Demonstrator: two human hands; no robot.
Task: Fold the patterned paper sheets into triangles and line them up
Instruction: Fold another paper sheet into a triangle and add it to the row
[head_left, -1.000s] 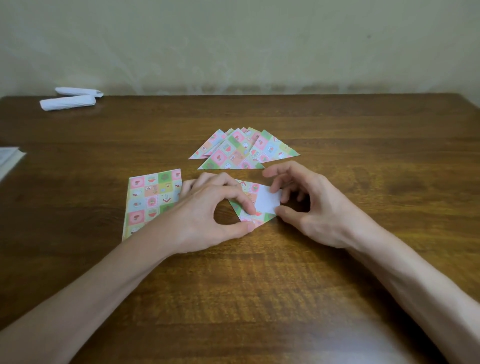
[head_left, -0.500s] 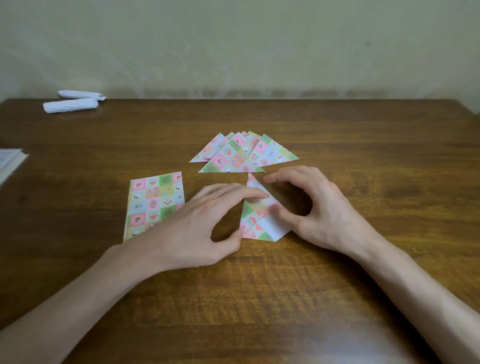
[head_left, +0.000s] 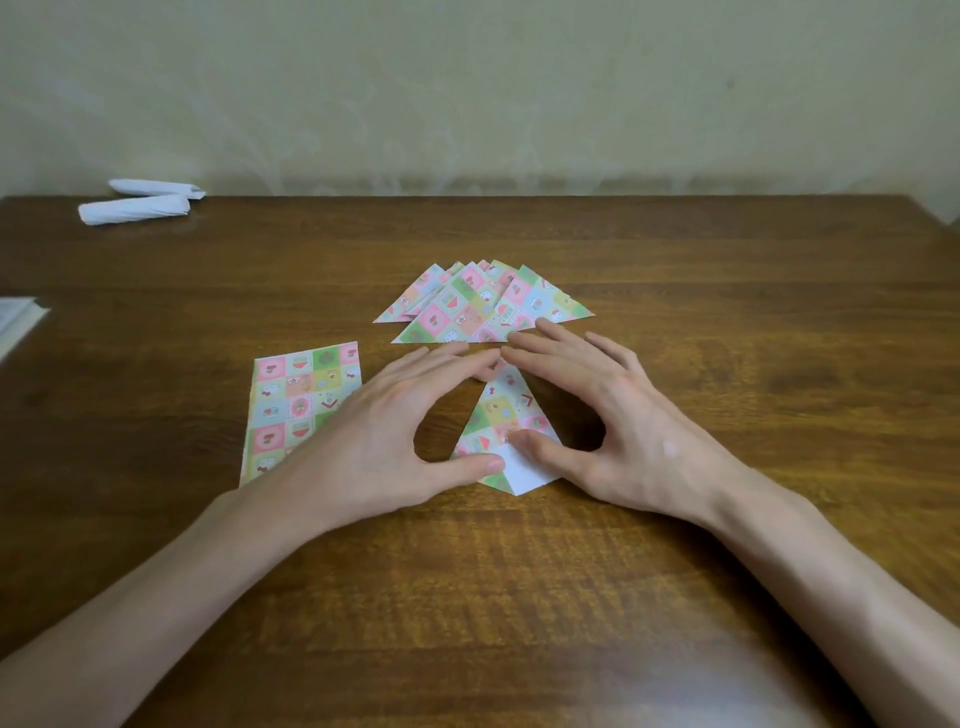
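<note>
Though near the fanned triangles' (head_left: 467, 306) edge, left hand (head_left: 374, 441), right hand (head_left: 628, 431) straight-fingered on folded sheet (head_left: 501, 410).

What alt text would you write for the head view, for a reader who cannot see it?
The left hand and right hand press a half-folded patterned paper flat on a wooden table. Folded triangles lie fanned behind it; a flat sheet lies at its left.

We see a part-folded triangle (head_left: 500, 410) lying flat (white underside nearest us). Finished triangles (head_left: 457, 312) fan beyond it; unfolded patterned paper (head_left: 296, 400) lies left.
</note>
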